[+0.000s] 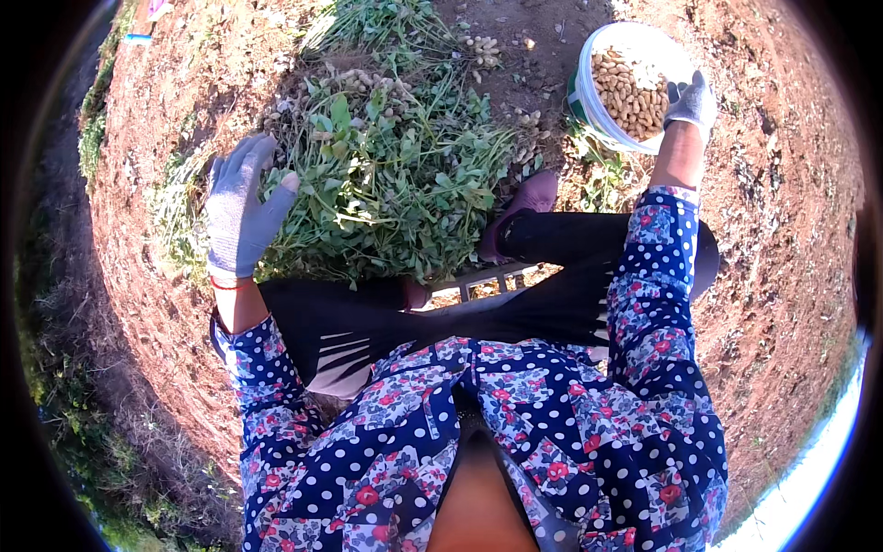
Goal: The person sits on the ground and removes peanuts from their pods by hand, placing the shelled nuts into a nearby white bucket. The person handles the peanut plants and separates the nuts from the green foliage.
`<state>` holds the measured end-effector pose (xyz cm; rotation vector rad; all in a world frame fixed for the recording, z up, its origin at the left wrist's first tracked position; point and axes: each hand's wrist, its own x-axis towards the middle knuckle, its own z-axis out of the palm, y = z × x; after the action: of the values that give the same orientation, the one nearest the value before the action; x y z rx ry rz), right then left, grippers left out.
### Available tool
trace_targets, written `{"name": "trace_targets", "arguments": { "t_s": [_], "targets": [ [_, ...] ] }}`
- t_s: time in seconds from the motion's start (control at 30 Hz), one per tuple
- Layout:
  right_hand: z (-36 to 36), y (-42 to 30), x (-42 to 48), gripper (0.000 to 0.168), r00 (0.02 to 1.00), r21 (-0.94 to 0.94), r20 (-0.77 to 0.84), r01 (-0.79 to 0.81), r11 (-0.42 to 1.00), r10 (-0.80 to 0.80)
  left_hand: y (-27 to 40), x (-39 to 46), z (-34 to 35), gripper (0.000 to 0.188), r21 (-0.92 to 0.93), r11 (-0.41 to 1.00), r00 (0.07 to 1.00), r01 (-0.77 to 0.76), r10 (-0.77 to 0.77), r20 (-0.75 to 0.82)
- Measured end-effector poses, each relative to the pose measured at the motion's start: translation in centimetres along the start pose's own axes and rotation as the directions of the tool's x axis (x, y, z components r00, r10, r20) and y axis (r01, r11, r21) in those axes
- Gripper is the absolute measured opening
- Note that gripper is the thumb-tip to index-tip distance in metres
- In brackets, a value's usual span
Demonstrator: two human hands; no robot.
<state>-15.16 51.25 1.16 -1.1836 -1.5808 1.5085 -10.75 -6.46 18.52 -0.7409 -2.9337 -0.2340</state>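
Observation:
My left hand [243, 203], in a grey knit glove with a bare thumb tip, is held above the left edge of a heap of pulled peanut plants [386, 186]. Its fingers are apart and nothing is in it. My right hand [692, 109], gloved the same way, is at the right rim of a white and green plastic bucket [585, 103]. Its fingers point over the bucket's mouth; the palm side is hidden, so I cannot see whether it holds anything. Unshelled peanuts [624, 93] lie inside the bucket, partly in glaring sunlight.
More peanut plants [386, 27] lie beyond the heap, with loose pods [483, 52] beside them. A pinkish boot [534, 193] stands between heap and bucket. Part of a slatted crate or seat [476, 284] shows under my legs. Dry reddish soil [772, 228] surrounds everything.

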Motion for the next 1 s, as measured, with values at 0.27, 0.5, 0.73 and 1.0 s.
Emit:
{"name": "trace_targets", "arguments": {
  "t_s": [0.27, 0.5, 0.73, 1.0],
  "targets": [
    [6.0, 1.2, -21.2, 0.076, 0.819, -0.297, 0.343, 0.56, 0.773, -0.461, 2.8, -1.7, 0.4, 0.032, -0.069, 0.997, 0.999, -0.045, 0.044, -0.018],
    [8.0, 20.1, -28.4, 0.079, 0.449, -0.161, 0.531, -0.779, 0.605, 0.719, 3.3, -0.7, 2.0, 0.024, -0.12, 0.984, 0.991, -0.129, 0.126, -0.035],
    [5.8, 7.2, -28.8, 0.062, 0.632, -0.19, 0.756, -0.036, 0.981, 0.17, 5.1, 1.3, -0.5, 0.027, -0.742, 0.635, 0.931, 0.213, -0.362, -0.043],
    [2.8, -1.9, -32.9, 0.059, 0.317, 0.071, 0.921, 0.429, 0.9, -0.224, 9.8, 8.4, 6.4, 0.06, -0.568, 0.763, 0.948, 0.309, -0.295, 0.119]
  ]
}}
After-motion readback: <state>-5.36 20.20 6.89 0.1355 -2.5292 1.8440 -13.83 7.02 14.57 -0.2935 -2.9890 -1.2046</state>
